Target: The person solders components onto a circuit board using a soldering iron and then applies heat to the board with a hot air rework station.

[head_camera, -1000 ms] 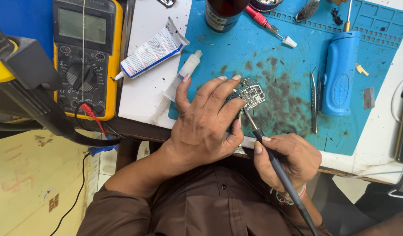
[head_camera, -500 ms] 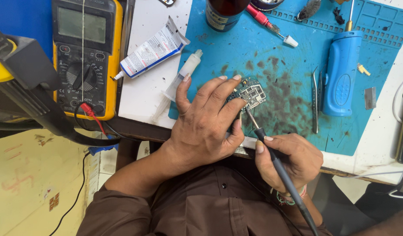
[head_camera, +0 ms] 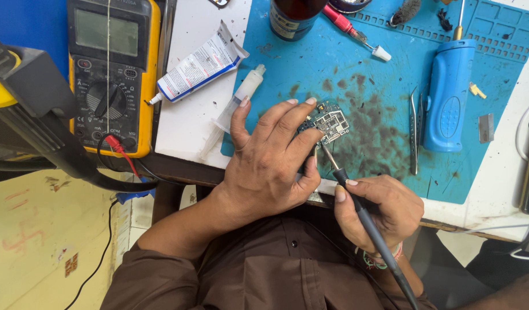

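My left hand (head_camera: 270, 161) lies on the near edge of a stained blue work mat (head_camera: 379, 103) and pins a small circuit board (head_camera: 329, 121) under its fingertips. My right hand (head_camera: 382, 209) grips a slim grey soldering iron (head_camera: 362, 215) like a pen. The iron's metal tip touches the near edge of the board. Its handle and cord run back toward my lap.
A yellow multimeter (head_camera: 109, 74) with a red probe lead sits at the left. A white glue tube (head_camera: 198, 69) and a clear syringe (head_camera: 236, 106) lie beside the mat. Tweezers (head_camera: 414, 129), a blue electric screwdriver (head_camera: 448, 97), a dark bottle (head_camera: 293, 17) and a red-handled tool (head_camera: 356, 31) rest on the mat.
The iron's tip has shifted slightly along the board's near edge. Both hands stay in nearly the same place.
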